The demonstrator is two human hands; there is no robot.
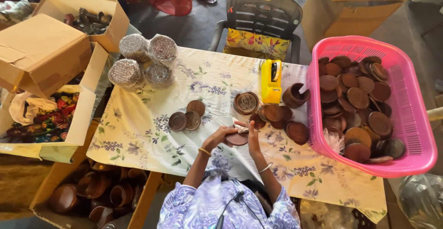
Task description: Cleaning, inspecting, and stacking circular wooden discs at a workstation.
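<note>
Basket (415, 118) holds brown wooden lids (357, 97).

Matt brown, seemingly wooden discs (357, 97), glossy pink plastic basket (417, 118), floral cloth tablecloth (147, 118).

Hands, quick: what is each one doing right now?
Left hand: closed on the edge of a round brown wooden lid.
Right hand: pressing a small cloth against that lid.
</note>
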